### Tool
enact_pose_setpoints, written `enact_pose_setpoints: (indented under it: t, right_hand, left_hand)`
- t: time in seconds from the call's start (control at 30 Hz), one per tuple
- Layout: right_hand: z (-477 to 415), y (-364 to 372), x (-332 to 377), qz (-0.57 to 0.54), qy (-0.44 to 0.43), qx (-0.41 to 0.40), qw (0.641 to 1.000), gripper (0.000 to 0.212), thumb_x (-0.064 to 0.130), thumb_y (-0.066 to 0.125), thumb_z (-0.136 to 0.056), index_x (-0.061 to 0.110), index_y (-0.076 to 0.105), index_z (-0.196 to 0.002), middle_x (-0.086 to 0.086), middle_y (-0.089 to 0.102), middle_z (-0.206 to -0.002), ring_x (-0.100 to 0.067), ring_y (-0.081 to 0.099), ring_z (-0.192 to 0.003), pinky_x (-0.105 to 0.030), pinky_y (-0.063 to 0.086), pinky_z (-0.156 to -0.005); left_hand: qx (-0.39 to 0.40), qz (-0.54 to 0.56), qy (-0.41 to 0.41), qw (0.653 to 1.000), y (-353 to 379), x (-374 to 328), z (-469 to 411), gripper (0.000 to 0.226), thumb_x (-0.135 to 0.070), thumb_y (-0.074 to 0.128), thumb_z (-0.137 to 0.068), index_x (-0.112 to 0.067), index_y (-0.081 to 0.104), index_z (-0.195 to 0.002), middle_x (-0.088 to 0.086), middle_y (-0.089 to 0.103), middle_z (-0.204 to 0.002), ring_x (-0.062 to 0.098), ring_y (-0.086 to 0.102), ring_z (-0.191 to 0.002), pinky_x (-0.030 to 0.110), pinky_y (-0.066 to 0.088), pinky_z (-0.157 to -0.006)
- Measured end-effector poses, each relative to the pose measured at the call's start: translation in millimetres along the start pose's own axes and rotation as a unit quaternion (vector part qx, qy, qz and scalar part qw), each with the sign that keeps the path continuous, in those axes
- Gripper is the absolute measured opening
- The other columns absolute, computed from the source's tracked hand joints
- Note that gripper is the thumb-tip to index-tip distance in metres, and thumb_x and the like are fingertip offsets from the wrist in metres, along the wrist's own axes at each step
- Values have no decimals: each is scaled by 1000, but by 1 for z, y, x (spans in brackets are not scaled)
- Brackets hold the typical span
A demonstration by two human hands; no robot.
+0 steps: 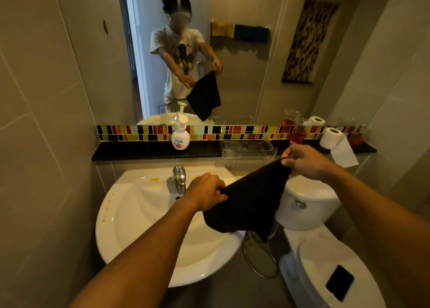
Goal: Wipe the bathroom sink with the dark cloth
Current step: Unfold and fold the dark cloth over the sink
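Dark cloth (251,203) stretched between left hand (206,191), right hand (304,160), above stained sink (130,226)

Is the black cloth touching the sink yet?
No, the dark cloth hangs in the air between both hands, above the sink.

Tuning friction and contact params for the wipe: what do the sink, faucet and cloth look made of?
Sink: glossy white glazed ceramic by its smooth sheen and soft reflections, with orange spots on the rim.
Faucet: metal, brushed or satin silver with dull highlights; the exact alloy can't be told.
Dark cloth: soft matte fabric, possibly terry or microfibre, draping limp between the left hand and right hand.
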State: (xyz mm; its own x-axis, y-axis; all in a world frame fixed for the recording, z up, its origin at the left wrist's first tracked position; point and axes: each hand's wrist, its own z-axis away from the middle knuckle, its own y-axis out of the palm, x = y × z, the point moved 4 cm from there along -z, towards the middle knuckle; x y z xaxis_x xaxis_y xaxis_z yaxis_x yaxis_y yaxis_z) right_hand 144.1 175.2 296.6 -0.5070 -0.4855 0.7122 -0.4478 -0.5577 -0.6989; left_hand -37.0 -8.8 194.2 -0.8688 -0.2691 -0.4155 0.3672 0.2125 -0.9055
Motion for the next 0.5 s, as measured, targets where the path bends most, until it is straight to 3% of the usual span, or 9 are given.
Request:
enact_pose_setpoints:
  t: [0.17,0.27,0.37,0.5]
  right_hand:
    - [15,-3,-26,1,53,9,999,5,11,61,-90,14,61,-94,-12,65,-96,-28,63,-93,-41,55,-82]
    - [34,13,-53,11,121,84,989,6,10,61,-89,10,61,-94,-14,65,-96,-28,64,-92,-41,54,-87]
    - [58,41,-81,17,188,167,968,7,7,60,-90,10,60,-97,-10,65,-93,-20,65,-85,-33,54,-79]
    - [82,78,-115,17,220,229,948,8,7,59,-91,15,60,-91,-9,64,-96,-21,65,-92,-37,52,-86]
  left_hand:
    - [-3,51,-9,999,-5,4,3,28,-33,63,-88,-19,63,-112,0,56,-118,19,52,-107,40,47,-93]
    - [47,79,-34,995,3,15,9,18,-29,65,-87,-21,64,-103,3,62,-106,20,57,-97,41,51,-88]
    - [126,35,-47,990,16,24,19,18,-27,67,-85,-22,65,-103,2,60,-101,19,57,-91,36,51,-82]
    - [212,-27,-69,975,39,36,34,21,-24,69,-84,-22,69,-105,1,63,-97,16,58,-78,27,48,-71]
